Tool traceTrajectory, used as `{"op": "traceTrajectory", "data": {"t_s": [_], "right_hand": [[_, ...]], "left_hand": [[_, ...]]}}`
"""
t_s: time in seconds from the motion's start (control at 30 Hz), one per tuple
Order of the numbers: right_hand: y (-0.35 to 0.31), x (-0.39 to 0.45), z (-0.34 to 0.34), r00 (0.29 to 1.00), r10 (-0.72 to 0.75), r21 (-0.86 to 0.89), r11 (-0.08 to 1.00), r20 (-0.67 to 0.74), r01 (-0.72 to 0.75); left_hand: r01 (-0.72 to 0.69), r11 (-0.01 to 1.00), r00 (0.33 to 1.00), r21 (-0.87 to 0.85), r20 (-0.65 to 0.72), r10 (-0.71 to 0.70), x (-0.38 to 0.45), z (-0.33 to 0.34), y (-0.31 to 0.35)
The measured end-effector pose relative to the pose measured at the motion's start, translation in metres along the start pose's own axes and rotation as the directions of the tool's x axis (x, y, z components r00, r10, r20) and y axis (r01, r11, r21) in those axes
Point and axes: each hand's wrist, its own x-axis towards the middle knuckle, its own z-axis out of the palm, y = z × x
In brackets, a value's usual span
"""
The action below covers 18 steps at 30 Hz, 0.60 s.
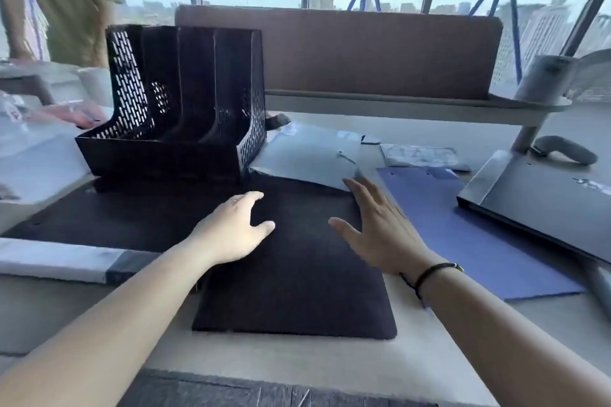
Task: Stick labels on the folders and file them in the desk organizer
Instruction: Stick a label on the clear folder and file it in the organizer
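Head view showed both hands, left hand [233, 228] and right hand [377, 228], spread and holding nothing over the dark folder [294, 274], which looked thin, light and floppy, best pinched at its six o'clock edge.

Black perforated plastic desk organizer [185, 102]: slotted mesh walls, matt with faint sheen. Dark flat folder [294, 261]: matt, finely textured, cloth-like nap. Blue flat folder [463, 235]: smooth, low-gloss card or plastic; cannot tell which. Pale grey folder [307, 155]: smooth, slightly glossy. Pale grey worktop [297, 360]: smooth, matt laminate look. Brown partition panel [363, 53]: matt, fabric-like. Dark grey slab at right [545, 201]: smooth, satin finish. Thin dark wrist cord [429, 273]: small metallic clasp.
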Motion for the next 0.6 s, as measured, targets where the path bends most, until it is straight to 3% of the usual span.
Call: {"op": "traceTrajectory", "data": {"t_s": [0.17,0.4,0.6], "right_hand": [[0.007,0.036,0.011,0.993,0.003,-0.053,0.999,0.116,0.003],[0.017,0.085,0.007,0.990,0.036,-0.131,0.991,0.135,-0.018],[0.013,0.123,0.020,0.985,0.056,-0.161,0.986,0.161,-0.029]], "left_hand": [[-0.045,0.991,0.999,0.126,0.024,0.042,0.031,0.000,0.004],[-0.098,0.993,0.995,0.063,0.039,0.096,0.076,-0.001,0.022],[0.008,1.000,1.000,0.022,0.010,-0.008,0.144,-0.002,0.038]]}}
